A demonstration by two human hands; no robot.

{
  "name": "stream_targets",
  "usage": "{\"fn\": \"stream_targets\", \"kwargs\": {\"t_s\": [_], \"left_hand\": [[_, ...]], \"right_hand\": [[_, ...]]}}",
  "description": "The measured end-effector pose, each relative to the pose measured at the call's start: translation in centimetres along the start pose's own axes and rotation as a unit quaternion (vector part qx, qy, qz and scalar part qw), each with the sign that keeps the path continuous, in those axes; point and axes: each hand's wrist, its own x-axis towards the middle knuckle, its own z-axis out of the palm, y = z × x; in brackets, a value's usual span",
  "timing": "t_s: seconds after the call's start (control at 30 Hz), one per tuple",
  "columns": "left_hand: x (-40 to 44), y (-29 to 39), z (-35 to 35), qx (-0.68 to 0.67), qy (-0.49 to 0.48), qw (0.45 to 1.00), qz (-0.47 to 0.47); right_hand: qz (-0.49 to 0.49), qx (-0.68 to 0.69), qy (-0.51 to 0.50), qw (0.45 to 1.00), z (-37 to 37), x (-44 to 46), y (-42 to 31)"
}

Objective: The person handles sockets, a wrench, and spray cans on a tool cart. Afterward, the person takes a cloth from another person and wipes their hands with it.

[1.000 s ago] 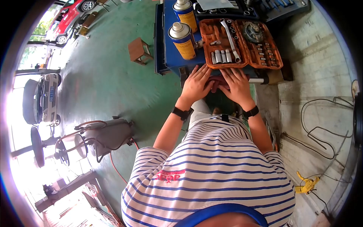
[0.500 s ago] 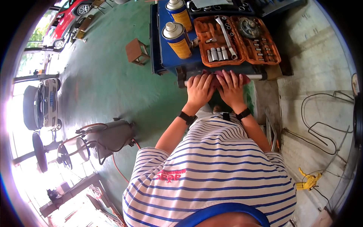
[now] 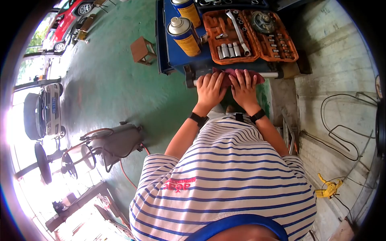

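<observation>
Both my hands lie over a dark red cloth [image 3: 226, 81] bunched on the metal handle bar [image 3: 270, 74] of a blue tool cart [image 3: 177, 59]. My left hand [image 3: 210, 90] curves its fingers over the cloth's left end, and my right hand [image 3: 244, 90] presses on its right part, thumbs near each other. The fingertips point away from me. Just beyond the bar, an orange socket case [image 3: 255, 50] lies open, with a wrench [image 3: 238, 32] across it, several sockets [image 3: 228, 50] and a round metal part [image 3: 263, 21]. Two spray cans [image 3: 184, 37] stand left of the case.
A small brown stool [image 3: 141, 49] stands on the green floor left of the cart. Further left are a grey tank [image 3: 118, 140] with hoses and a parked car [image 3: 50, 105]. A pale wall [image 3: 333, 80] with loose cable and a yellow clamp [image 3: 329, 189] is on the right.
The cart, case and cans sit slightly higher and further left in view. Both hands stay on the cloth over the bar, with a small shift of the fingers.
</observation>
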Motion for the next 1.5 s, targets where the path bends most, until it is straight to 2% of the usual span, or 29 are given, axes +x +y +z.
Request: {"fn": "stream_targets", "kwargs": {"t_s": [0.2, 0.27, 0.47, 1.2, 1.5], "left_hand": [[-0.30, -0.43, 0.56, -0.034, 0.013, 0.999, 0.006], [-0.41, -0.63, 0.72, -0.023, 0.037, 0.998, 0.040], [-0.16, -0.16, 0.01, -0.004, -0.003, 1.000, 0.024], [-0.01, -0.14, -0.14, 0.009, 0.012, 0.999, 0.045], [-0.24, -0.20, 0.04, -0.012, 0.007, 1.000, 0.024]], "right_hand": [[0.013, 0.014, -0.004, 1.000, 0.15, -0.12, -0.03], [0.013, 0.012, -0.007, 1.000, 0.13, -0.16, -0.03], [0.014, 0.000, -0.026, 1.000, 0.29, -0.41, 0.05], [0.022, 0.007, -0.021, 1.000, 0.45, -0.43, -0.09], [0.021, 0.004, -0.013, 1.000, 0.79, -0.47, -0.15]]}}
